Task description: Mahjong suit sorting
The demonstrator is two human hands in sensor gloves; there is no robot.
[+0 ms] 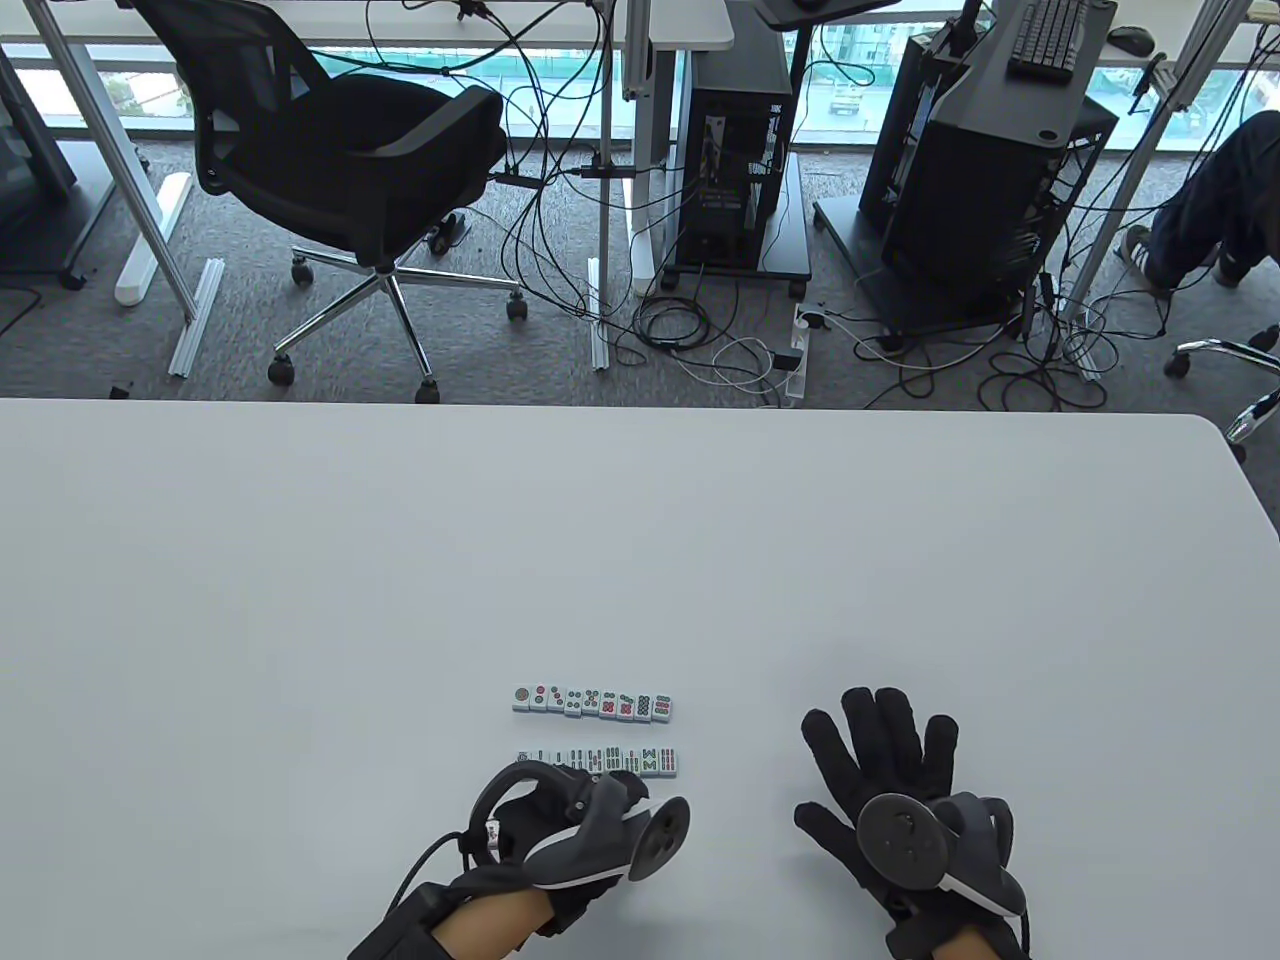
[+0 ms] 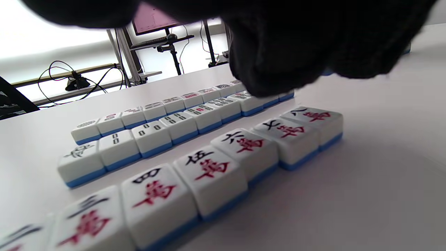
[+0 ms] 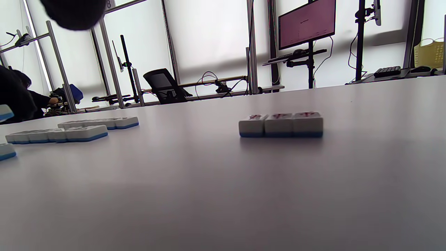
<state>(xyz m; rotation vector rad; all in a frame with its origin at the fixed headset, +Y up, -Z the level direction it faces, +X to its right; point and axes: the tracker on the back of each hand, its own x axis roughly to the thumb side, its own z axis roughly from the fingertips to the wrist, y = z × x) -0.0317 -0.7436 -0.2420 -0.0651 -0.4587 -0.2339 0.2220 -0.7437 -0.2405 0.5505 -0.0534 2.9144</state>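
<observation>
Mahjong tiles lie face up in rows on the white table [image 1: 300, 560]: circles row [image 1: 592, 703] farthest, bamboo row [image 1: 600, 761] nearer, character row [image 2: 223, 164] nearest (red 萬 under 伍, 六, 七, 八). Left hand [image 1: 560, 830] hovers over them, its grip apparently unclear; right hand [image 1: 890, 790] rests flat, fingers spread, grasping nothing

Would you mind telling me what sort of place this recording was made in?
Probably an office or lab workspace: a black mesh office chair, computer towers with tangled cables on grey carpet, and a monitor on a stand by large windows.
</observation>
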